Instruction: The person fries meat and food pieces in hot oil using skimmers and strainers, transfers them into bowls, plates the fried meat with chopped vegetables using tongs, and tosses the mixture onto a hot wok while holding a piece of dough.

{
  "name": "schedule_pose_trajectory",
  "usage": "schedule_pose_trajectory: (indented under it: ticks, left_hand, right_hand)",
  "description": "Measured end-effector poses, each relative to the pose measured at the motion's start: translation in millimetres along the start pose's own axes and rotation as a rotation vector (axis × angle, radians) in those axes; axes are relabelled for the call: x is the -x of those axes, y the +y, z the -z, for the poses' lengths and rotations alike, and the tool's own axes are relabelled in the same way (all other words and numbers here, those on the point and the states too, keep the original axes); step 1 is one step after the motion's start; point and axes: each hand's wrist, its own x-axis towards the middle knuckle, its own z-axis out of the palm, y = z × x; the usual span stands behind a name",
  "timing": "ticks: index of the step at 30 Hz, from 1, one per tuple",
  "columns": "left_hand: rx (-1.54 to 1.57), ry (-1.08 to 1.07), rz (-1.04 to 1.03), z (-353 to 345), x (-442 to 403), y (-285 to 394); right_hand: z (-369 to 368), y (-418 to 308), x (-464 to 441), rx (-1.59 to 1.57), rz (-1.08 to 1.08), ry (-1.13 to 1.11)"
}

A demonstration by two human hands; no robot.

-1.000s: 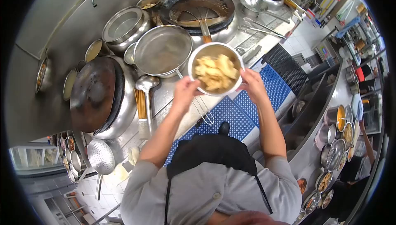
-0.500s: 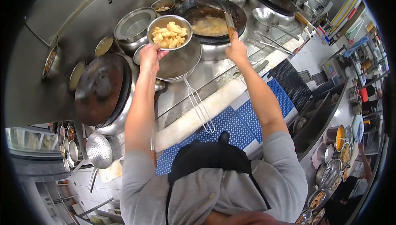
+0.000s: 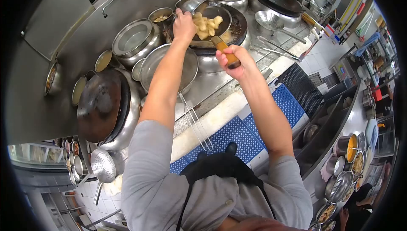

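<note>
My left hand [image 3: 185, 27] grips a metal bowl [image 3: 189, 4] by its rim, tipped over the wok [image 3: 242, 25]. Pale yellow battered food pieces [image 3: 206, 24] tumble out of it, blurred by motion. My right hand [image 3: 241, 63] is closed round the wooden handle [image 3: 224, 49] of a cooking utensil. Its wide, round, dark head [image 3: 226, 18] lies over the wok, under the falling pieces; whether it is perforated I cannot tell. Brown liquid shows at the wok's near side. A round mesh strainer [image 3: 169, 68] rests below my left forearm, its wire handle toward me.
A large dark wok [image 3: 101, 104] stands at left, with a perforated ladle [image 3: 103, 165] near it. Lidded pots [image 3: 132, 39] line the back. Another perforated ladle [image 3: 271, 21] and tongs [image 3: 277, 47] lie right of the wok. Several food bowls [image 3: 326, 213] stand at far right.
My left hand has moved forward and right and tipped the bowl, so the food pours out. My right hand has come nearer and lower, with the utensil's head now under the pieces.
</note>
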Motion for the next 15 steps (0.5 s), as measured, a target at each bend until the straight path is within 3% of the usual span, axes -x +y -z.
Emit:
schedule_pose_trajectory:
  ticks: [3, 6, 7, 9, 11, 15]
  left_hand:
    - [-0.007, 0.035, 0.007, 18, -11, 5]
    - [0.151, 0.303, -0.029, 28, -13, -27]
    - [0.142, 0.183, 0.122, 43, -7, -32]
    - [0.753, 0.003, 0.529, 78, 17, -39]
    - [1.086, 0.112, 0.611, 89, 56, -71]
    - [1.275, 0.137, 0.766, 158, 159, -95]
  right_hand:
    - [-3, -8, 2, -0.127, -0.008, 0.035]
    - [16, -14, -5, -0.029, 0.033, 0.056]
    - [22, -14, -13, 0.008, 0.032, 0.052]
    - [29, -8, -26, 0.179, 0.103, 0.146]
    - [33, -6, -30, 0.413, 0.177, 0.178]
    - [25, 10, -40, 0.897, 0.452, 0.286]
